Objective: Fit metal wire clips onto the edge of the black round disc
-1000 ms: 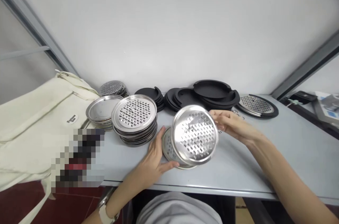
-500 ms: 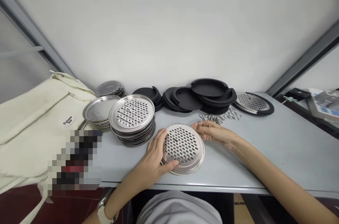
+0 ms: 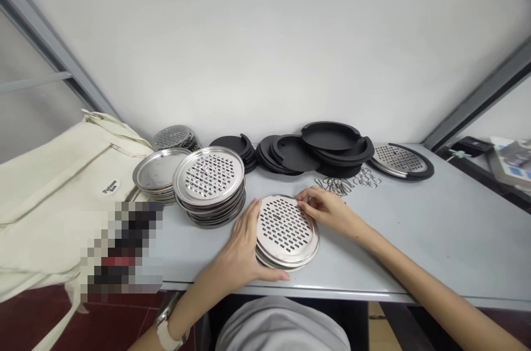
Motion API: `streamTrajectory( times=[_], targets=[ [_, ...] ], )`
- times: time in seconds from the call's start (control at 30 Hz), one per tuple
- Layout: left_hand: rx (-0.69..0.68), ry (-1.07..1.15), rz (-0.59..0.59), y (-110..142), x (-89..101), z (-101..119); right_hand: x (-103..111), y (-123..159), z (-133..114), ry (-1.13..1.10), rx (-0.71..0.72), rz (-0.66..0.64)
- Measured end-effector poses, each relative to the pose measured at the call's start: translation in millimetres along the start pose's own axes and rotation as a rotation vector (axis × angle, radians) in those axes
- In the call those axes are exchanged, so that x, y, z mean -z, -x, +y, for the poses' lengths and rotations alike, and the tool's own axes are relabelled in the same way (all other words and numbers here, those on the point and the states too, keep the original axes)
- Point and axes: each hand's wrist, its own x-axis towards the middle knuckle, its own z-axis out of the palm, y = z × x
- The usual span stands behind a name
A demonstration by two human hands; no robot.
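In front of me a small stack of round metal grater plates (image 3: 286,229), slotted on top, lies near the table's front edge. My left hand (image 3: 244,254) curves around its left side, fingers stretched along the rim and thumb spread out at the front. My right hand (image 3: 326,210) pinches the top plate's far right rim between thumb and fingertips. To the left stands a taller stack of similar plates (image 3: 209,177). Behind my right hand lie loose metal clips (image 3: 338,186) and rings (image 3: 367,177).
Along the wall sit black round holders (image 3: 336,138), smaller black discs (image 3: 230,145), shallow metal lids (image 3: 160,168) and another grater pile (image 3: 172,137). A grater plate in a black rim (image 3: 400,160) lies at right. A cream bag (image 3: 70,190) covers the table's left end.
My right hand has moved from beside the rim onto the top plate's edge. The left thumb has slid off the plate's surface to the stack's front edge.
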Motion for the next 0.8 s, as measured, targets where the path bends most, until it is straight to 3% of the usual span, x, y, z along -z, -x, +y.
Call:
streamTrajectory(
  times=[0.2, 0.33, 0.8],
  targets=[
    [0.017, 0.013, 0.003, -1.4, -0.1, 0.3, -3.2, -1.4, -0.6, -0.151, -0.086, 0.015],
    [0.010, 0.028, 0.015, -1.2, -0.8, -1.8, -4.5, -2.6, -1.0, -0.094, -0.047, 0.004],
    [0.034, 0.083, 0.010, 1.2, -0.6, 0.2, 0.9, -1.7, -10.1, -0.350, -0.136, 0.007]
  ],
)
